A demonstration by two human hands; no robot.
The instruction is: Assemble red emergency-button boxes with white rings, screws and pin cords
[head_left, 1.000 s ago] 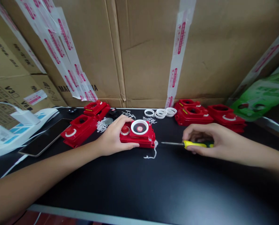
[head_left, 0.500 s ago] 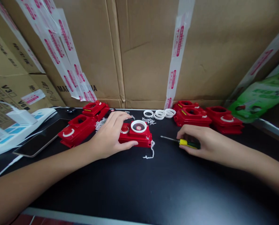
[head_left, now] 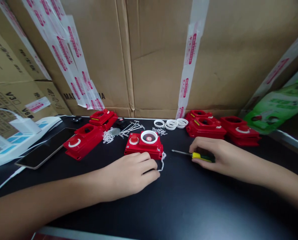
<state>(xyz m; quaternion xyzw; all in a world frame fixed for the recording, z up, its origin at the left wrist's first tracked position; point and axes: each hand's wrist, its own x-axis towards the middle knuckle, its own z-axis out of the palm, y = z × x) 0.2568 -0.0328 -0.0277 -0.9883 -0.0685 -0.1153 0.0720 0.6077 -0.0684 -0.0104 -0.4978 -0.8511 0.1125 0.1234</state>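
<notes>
A red box-shaped alarm unit [head_left: 143,151] with a red button [head_left: 134,139] and a white ring [head_left: 149,137] around its round window sits on the black table. White string [head_left: 163,160] hangs from its right end. My left hand [head_left: 136,171] is just in front of the unit, fingertips closed at the string's lower part; the exact pinch is partly hidden. To the right, my right hand [head_left: 215,153] rests low, wrapped around a screwdriver [head_left: 196,155] with a yellow and dark green handle. Its metal tip points left toward the unit, apart from it.
Behind the unit lie small screws [head_left: 160,131], loose white rings [head_left: 171,124], long bolts [head_left: 132,127] and bundled string [head_left: 108,136]. More red housings stand left [head_left: 83,141] and right [head_left: 206,126]. A phone [head_left: 47,148], power strip [head_left: 38,136] and green bottle [head_left: 276,108] flank them; cardboard [head_left: 159,66] closes the back.
My left hand has let go of the red unit's left side and moved forward of it, to the string. The right hand still holds the screwdriver in nearly the same place.
</notes>
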